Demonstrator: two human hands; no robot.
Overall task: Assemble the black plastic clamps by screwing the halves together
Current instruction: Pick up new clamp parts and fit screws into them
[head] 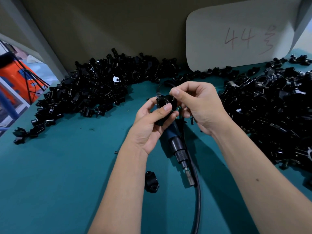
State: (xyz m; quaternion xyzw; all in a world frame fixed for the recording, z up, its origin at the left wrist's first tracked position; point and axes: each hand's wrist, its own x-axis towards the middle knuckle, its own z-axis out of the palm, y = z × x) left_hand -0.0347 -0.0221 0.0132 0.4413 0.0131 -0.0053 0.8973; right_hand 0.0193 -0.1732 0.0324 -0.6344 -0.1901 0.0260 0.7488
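Nearest us on the teal tabletop (59,183) we have a lone clamp half (151,182) lying by itself, just left of the electric screwdriver (175,146), whose bit points back toward us while its long axis runs away up under the hands, with its black cable (197,191) trailing off the near edge

Up from there, we come to the action: the left hand (152,125) grips the clamp (164,105) from below and from the left, thumb pressed across its front, fingers curled behind, so that grip is closed firmly on the part. The right hand (197,105) comes in from above and to the right, thumb and forefinger pinched together at the clamp's upper right corner; we'd say a screw is in that pinch, but it is too small to tell

So the clamp sits between the two grips, directly above the screwdriver's body. We judge the right hand is the nearer one for reaching down to that tool once the screw is seated

Beyond, heaps of loose black parts: the left pile (94,88), the right pile (270,107), and a white card (236,39) marked 44 propped at the back
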